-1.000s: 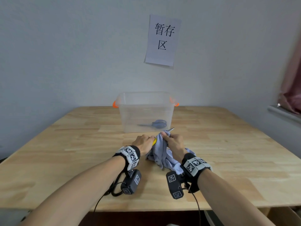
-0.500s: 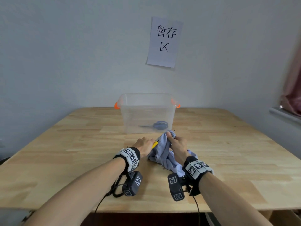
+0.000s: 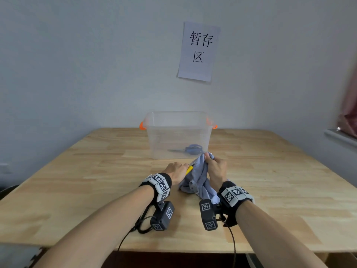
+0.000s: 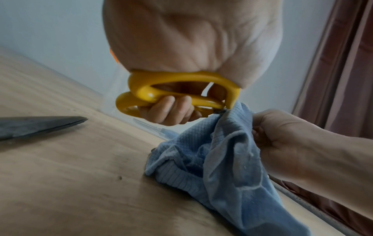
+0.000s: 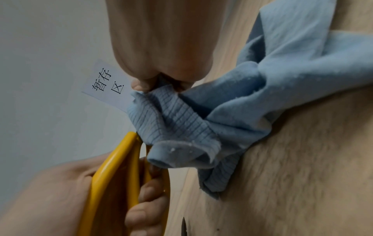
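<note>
Yellow-handled scissors [image 4: 181,75] are gripped in the left hand [image 3: 176,169], with fingers curled through the loops and the blades covered by a blue cloth [image 3: 196,179]. The cloth's raised top is pinched by the right hand [image 3: 216,168], and its remainder is bunched between both hands on the wooden table [image 3: 96,171].

Two scissors — yellow pair [image 4: 171,76], seemingly blue pair [image 3: 194,148] — one cloth [image 3: 197,178], one bin [image 3: 177,130].

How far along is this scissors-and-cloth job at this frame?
Done: one pair of blue-handled scissors already lies in the clear bin. In hand: the left hand grips the yellow-handled scissors while the right hand pinches the blue cloth bunched over their blades. Left: probably finishing the wipe, then putting this pair in the bin too.
</note>
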The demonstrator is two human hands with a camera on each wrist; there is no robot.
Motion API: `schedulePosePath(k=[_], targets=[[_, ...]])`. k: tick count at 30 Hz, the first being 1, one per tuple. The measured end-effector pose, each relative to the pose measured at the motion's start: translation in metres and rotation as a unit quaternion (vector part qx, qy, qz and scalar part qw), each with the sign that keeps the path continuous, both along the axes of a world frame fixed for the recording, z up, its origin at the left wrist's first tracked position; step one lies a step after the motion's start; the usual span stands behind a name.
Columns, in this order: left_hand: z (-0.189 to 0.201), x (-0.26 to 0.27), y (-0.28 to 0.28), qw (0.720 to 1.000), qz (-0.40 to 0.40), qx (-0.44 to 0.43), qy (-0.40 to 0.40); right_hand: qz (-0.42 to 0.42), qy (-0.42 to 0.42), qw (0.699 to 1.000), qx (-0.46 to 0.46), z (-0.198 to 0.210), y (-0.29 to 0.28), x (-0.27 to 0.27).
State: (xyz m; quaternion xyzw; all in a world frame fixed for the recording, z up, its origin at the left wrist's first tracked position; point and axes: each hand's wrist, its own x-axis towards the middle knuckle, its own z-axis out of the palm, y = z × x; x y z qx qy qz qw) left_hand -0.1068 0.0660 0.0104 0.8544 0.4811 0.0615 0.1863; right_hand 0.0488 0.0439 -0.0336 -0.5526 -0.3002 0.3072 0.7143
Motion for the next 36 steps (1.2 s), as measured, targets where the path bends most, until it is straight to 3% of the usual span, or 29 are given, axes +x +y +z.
schedulePosePath(k=[4,8,13,16,18,23,28,33,36], targets=[[0.000,-0.010,-0.004,1.000,-0.006,0.008,0.025,-0.049,0.031,0.998,-0.013,0.003,-0.007,0.021],[-0.002,-0.030,0.001,0.997,0.079,-0.011,-0.011,-0.049,0.001,0.998,-0.031,-0.010,-0.014,0.046],[0.001,-0.023,0.006,0.994,0.085,-0.031,-0.060,0.054,-0.062,0.993,-0.082,-0.013,-0.010,0.022],[0.003,-0.016,0.003,0.985,0.121,-0.055,-0.113,0.142,-0.065,0.985,-0.079,-0.002,-0.007,0.013],[0.004,-0.013,-0.001,0.987,0.112,-0.059,-0.101,0.204,-0.062,0.974,-0.075,0.008,-0.009,0.008],[0.003,-0.011,-0.007,0.991,0.106,-0.050,-0.069,0.292,0.026,0.951,-0.093,0.020,-0.014,0.000],[0.000,-0.009,-0.008,0.991,0.102,-0.050,-0.075,0.348,0.086,0.932,-0.053,0.024,-0.022,0.000],[0.001,-0.006,-0.007,0.991,0.100,-0.042,-0.075,0.278,-0.046,0.958,-0.048,0.010,-0.019,0.001],[-0.004,-0.005,-0.003,0.995,0.075,-0.027,-0.053,0.240,-0.047,0.969,-0.040,0.002,-0.016,-0.004]])
